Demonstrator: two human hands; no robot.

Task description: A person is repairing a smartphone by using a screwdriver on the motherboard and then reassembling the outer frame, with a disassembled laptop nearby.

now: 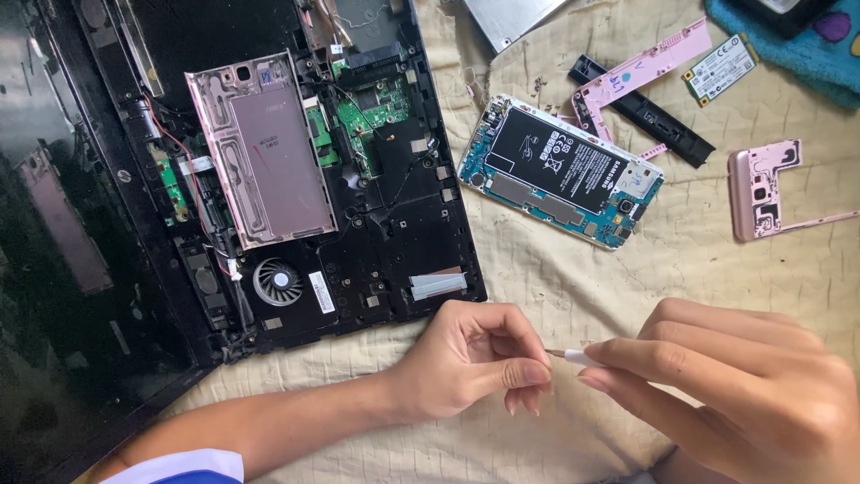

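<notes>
My left hand (475, 363) and my right hand (735, 385) meet low in the view over a beige cloth (573, 287). My right hand's fingers pinch a small white tool (573, 357) with a thin metal tip. The left hand's thumb and forefinger are pinched together at that tip; what they hold is too small to tell. An opened phone (560, 170) with a black battery and bare circuit board lies on the cloth above the hands.
An opened black laptop base (394, 224) with fan and green boards lies at left, a pink phone back cover (269, 152) resting on it. Pink frame pieces (761, 188), a black strip (645, 112), a small circuit card (721, 70) and a teal cloth (806, 45) lie at right.
</notes>
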